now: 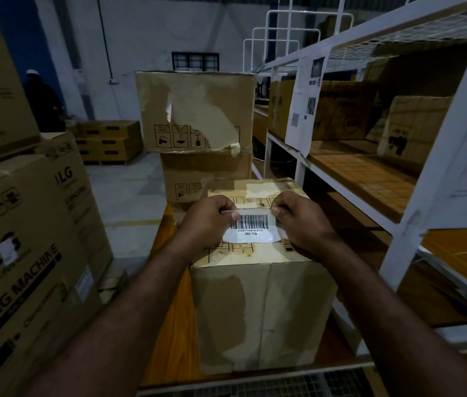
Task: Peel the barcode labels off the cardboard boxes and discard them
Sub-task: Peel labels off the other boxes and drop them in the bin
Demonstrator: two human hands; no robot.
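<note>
Both hands pinch the far edge of a barcode label atop a box: left grip and right grip closed on its corners.

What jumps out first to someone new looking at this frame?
The white barcode label on top of the near cardboard box, at centre frame, is the brightest thing; the left hand and right hand pinch its far edge at either corner. Behind it stands a stack of boxes with a pale torn patch on the front. Large LG washing machine cartons fill the left side, and white shelving the right.
</note>
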